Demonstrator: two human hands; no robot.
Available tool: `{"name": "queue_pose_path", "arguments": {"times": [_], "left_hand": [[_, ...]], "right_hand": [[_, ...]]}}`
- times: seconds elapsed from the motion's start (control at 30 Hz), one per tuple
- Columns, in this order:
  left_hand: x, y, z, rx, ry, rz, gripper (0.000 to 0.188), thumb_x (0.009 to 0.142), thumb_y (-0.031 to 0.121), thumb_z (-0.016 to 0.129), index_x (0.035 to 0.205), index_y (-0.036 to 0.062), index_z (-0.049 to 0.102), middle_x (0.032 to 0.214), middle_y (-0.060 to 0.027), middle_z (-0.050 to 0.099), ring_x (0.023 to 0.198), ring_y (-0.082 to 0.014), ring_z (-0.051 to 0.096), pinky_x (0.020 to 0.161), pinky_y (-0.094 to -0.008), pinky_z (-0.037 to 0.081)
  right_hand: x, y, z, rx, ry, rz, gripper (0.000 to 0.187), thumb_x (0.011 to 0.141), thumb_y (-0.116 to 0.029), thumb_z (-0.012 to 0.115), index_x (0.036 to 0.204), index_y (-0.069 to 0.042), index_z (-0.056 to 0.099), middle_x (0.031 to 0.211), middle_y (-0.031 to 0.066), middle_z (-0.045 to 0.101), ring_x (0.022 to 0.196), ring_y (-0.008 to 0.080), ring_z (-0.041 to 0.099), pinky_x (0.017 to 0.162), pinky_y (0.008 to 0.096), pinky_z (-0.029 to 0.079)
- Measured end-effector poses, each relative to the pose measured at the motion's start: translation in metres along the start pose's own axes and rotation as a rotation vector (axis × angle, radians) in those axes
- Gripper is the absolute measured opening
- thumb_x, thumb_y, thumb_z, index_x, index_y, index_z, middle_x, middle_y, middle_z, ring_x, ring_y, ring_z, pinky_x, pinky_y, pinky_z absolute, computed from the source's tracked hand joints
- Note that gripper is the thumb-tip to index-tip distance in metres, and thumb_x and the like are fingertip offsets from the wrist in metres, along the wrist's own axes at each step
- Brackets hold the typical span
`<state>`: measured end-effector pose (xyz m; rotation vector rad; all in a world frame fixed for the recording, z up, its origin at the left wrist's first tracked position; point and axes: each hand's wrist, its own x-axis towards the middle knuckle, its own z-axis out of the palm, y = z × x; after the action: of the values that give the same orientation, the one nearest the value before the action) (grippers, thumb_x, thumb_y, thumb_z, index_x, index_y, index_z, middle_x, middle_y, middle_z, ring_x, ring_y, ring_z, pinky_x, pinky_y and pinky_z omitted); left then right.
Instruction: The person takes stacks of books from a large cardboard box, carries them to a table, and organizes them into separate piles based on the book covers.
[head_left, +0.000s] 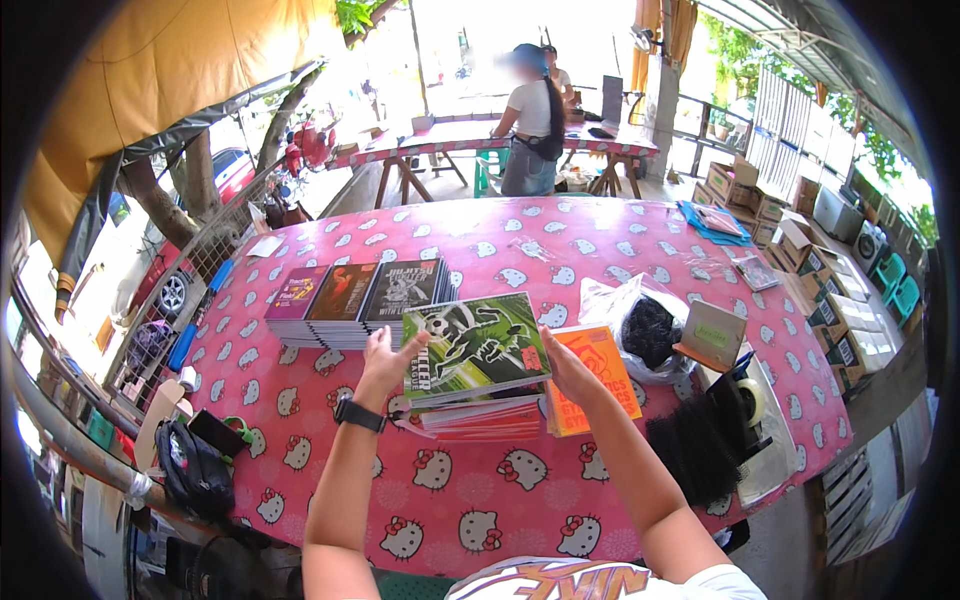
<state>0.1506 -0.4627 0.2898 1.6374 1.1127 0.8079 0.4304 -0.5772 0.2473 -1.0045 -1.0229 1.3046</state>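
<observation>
A green spiral notebook point(480, 345) with a soccer design tops a small pile in front of me, tilted up slightly. My left hand point(388, 365) grips its left edge, thumb over the cover. Against the right edge, my right hand point(570, 368) presses with its palm side, so the notebook sits between both hands. Under it lies a stack of notebooks with orange-red page edges point(485, 420). Orange notebooks point(597, 372) rest just beyond my right hand. Behind my left hand stand three neighbouring stacks: purple point(297, 290), brown point(343, 291) and dark grey point(404, 287).
Right of the orange notebooks are a plastic bag with black contents point(650, 330), a small box point(712, 335), black bristly material point(695, 450) and a tape dispenser point(750, 400). A black pouch point(193, 468) lies at left. People stand by a far table point(440, 135); cartons point(835, 300) line the right.
</observation>
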Motion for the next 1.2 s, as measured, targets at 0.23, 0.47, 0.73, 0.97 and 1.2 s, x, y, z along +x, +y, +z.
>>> {"name": "queue_pose_path", "arguments": {"times": [0.23,0.47,0.73,0.97,1.2], "left_hand": [[-0.008,-0.006,0.029,-0.816,-0.406,-0.111,0.095,0.075,0.062,0.053,0.140,0.0060,0.012,0.143,-0.0101,0.020,0.131,-0.0289,0.020,0.103,-0.0428,0.023],[0.016,-0.017,0.029,-0.890,-0.480,-0.126,0.082,0.082,0.062,0.041,0.140,0.0103,0.017,0.146,-0.0137,0.009,0.135,-0.0261,0.003,0.106,-0.0461,0.007],[-0.090,0.008,0.031,-0.575,0.818,0.358,0.041,0.089,0.029,0.047,0.121,0.0054,0.044,0.129,-0.0057,0.041,0.122,-0.0187,0.034,0.102,-0.0405,0.020],[-0.215,0.057,0.262,-0.453,0.237,0.621,0.028,0.086,0.012,0.046,0.111,0.0009,0.049,0.122,-0.0121,0.045,0.114,-0.0210,0.040,0.096,-0.0334,0.030],[-0.381,0.156,0.506,-0.703,-0.486,0.673,0.015,0.079,0.006,0.056,0.094,0.0021,0.054,0.110,-0.0107,0.051,0.100,-0.0189,0.047,0.089,-0.0314,0.034]], "right_hand": [[-0.011,-0.013,0.018,0.233,0.178,0.106,0.075,0.082,-0.051,0.052,0.135,-0.004,0.027,0.128,0.0112,0.042,0.114,0.0191,0.044,0.092,0.0338,0.037],[-0.006,-0.004,-0.012,0.211,0.063,0.080,0.084,0.084,-0.058,0.043,0.141,-0.006,0.010,0.146,0.0105,0.013,0.133,0.0189,0.016,0.107,0.0356,0.011],[-0.226,-0.037,-0.052,0.068,0.309,-0.157,0.046,0.089,-0.035,0.049,0.121,-0.003,0.045,0.113,0.0119,0.057,0.101,0.0213,0.057,0.084,0.0342,0.045],[-0.504,0.020,-0.102,0.221,1.003,-0.182,0.012,0.078,-0.015,0.066,0.082,-0.008,0.057,0.088,0.0078,0.065,0.080,0.0131,0.061,0.073,0.0254,0.047],[-0.781,0.031,-0.068,0.119,1.619,-0.481,0.019,0.082,-0.022,0.059,0.069,-0.009,0.056,0.079,0.0091,0.065,0.071,0.0132,0.061,0.067,0.0255,0.048]]}}
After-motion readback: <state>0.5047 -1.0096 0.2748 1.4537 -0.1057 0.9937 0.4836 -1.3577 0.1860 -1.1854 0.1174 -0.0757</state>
